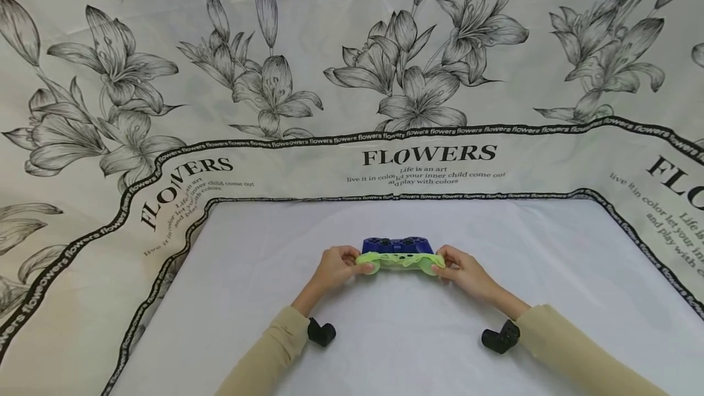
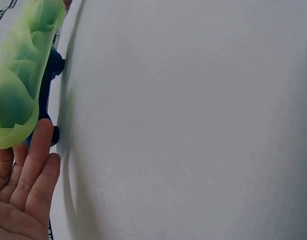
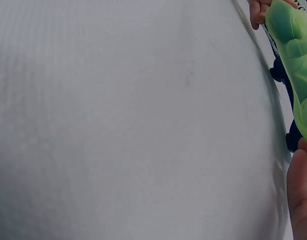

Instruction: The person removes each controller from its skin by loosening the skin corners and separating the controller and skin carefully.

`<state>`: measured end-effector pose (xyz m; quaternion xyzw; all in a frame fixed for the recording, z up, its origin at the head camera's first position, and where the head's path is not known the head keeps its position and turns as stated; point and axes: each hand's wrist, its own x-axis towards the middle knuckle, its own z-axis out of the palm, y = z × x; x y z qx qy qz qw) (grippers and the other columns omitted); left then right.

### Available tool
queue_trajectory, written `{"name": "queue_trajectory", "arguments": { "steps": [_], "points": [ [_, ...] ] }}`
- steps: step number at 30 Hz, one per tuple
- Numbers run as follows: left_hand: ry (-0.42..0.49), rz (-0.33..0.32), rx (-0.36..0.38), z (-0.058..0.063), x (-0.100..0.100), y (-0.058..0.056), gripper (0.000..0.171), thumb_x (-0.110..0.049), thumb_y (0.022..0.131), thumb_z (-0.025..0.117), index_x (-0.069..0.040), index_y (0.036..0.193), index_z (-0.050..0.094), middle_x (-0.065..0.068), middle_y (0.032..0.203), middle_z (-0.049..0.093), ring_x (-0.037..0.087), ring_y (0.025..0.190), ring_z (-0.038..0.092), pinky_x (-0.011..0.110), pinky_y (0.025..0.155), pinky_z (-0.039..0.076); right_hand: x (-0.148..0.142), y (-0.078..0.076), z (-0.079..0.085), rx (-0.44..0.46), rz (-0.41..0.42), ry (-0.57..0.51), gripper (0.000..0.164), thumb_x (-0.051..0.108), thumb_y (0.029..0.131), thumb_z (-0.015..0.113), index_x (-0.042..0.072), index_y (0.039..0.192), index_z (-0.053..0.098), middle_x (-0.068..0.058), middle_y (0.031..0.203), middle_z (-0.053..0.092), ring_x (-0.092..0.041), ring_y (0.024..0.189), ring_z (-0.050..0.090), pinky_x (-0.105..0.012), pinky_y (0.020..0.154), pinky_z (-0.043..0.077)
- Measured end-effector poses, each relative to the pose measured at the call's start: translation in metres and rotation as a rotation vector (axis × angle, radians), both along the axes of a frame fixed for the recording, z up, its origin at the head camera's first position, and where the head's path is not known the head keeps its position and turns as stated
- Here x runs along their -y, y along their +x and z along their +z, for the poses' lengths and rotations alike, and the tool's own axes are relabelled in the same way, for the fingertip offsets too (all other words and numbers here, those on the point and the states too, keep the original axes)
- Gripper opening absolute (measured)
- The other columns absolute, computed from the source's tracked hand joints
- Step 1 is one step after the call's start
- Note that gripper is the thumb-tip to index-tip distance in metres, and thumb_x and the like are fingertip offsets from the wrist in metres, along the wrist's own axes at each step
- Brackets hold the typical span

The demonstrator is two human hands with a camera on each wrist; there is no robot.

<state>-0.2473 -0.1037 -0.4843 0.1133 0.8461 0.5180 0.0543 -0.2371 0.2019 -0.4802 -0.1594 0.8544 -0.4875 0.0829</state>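
Observation:
A blue game controller (image 1: pixel 397 245) is partly covered by a light green, translucent silicone cover (image 1: pixel 404 260), which wraps its near side and both grips. The controller's top with its sticks shows beyond the cover in the head view. My left hand (image 1: pixel 337 267) pinches the left end of the cover between thumb and fingers. At the right end, my right hand (image 1: pixel 463 271) pinches the cover in the same way. Through the cover (image 2: pixel 24 75) the blue body shows faintly in the left wrist view. In the right wrist view the cover (image 3: pixel 297 55) is cut off by the frame's edge.
A white cloth (image 1: pixel 401 335) covers the table. Behind it and along the sides hangs a white fabric printed with flowers and lettering (image 1: pixel 429 154). Black wrist devices (image 1: pixel 321 332) stick out beside both beige sleeves (image 1: pixel 583 347).

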Motion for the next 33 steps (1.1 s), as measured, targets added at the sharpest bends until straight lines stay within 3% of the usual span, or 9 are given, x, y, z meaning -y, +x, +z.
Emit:
{"name": "queue_trajectory", "arguments": {
  "steps": [7,17,21,27,30,33],
  "points": [
    [-0.008,0.027,0.004,-0.001,-0.002,0.005,0.030,-0.028,0.077,0.081,-0.003,0.084,0.066,-0.002,0.069,0.058,0.008,0.062,0.049,0.019,0.056,0.041,0.001,0.004,-0.004,-0.019,-0.030,-0.002,0.023,0.025,0.090,0.067,0.004,0.093,0.055,-0.006,0.073,0.056,-0.013,0.062,0.054,-0.025,0.056,0.046],
    [-0.086,0.062,-0.058,-0.006,-0.003,0.009,0.031,-0.033,0.073,0.083,-0.007,0.077,0.067,-0.001,0.065,0.063,0.008,0.056,0.054,0.022,0.055,0.045,0.005,0.006,-0.001,0.006,-0.079,0.028,0.022,0.024,0.088,0.069,0.004,0.093,0.060,-0.007,0.072,0.064,-0.012,0.064,0.057,-0.025,0.058,0.048],
    [-0.049,0.063,-0.013,-0.007,0.001,0.009,0.034,-0.034,0.073,0.083,-0.005,0.082,0.069,0.001,0.069,0.066,0.008,0.058,0.057,0.023,0.057,0.048,0.009,0.009,-0.002,0.015,-0.094,0.029,0.023,0.023,0.088,0.069,0.003,0.095,0.060,-0.006,0.074,0.065,-0.013,0.064,0.057,-0.025,0.057,0.048],
    [0.148,-0.035,0.192,-0.005,0.015,0.000,0.037,-0.019,0.075,0.082,0.000,0.101,0.064,0.007,0.089,0.067,0.011,0.064,0.064,0.027,0.063,0.056,0.019,0.012,-0.003,0.032,-0.113,0.002,0.023,0.022,0.089,0.067,0.001,0.094,0.059,-0.006,0.071,0.065,-0.012,0.062,0.057,-0.025,0.058,0.049],
    [0.137,-0.084,0.186,-0.006,0.022,-0.003,0.043,-0.015,0.074,0.083,0.000,0.108,0.061,0.007,0.100,0.063,0.009,0.070,0.060,0.023,0.068,0.052,0.023,0.014,-0.003,0.045,-0.118,-0.008,0.023,0.022,0.089,0.068,0.001,0.092,0.058,-0.007,0.071,0.066,-0.012,0.063,0.057,-0.025,0.058,0.049],
    [0.081,-0.125,0.124,-0.009,0.027,-0.003,0.049,-0.015,0.071,0.085,0.000,0.111,0.060,0.008,0.102,0.065,0.005,0.070,0.056,0.020,0.069,0.047,0.027,0.016,-0.003,0.055,-0.130,-0.015,0.024,0.024,0.088,0.069,0.002,0.091,0.058,-0.007,0.071,0.066,-0.013,0.063,0.057,-0.026,0.058,0.049]
  ]
}}
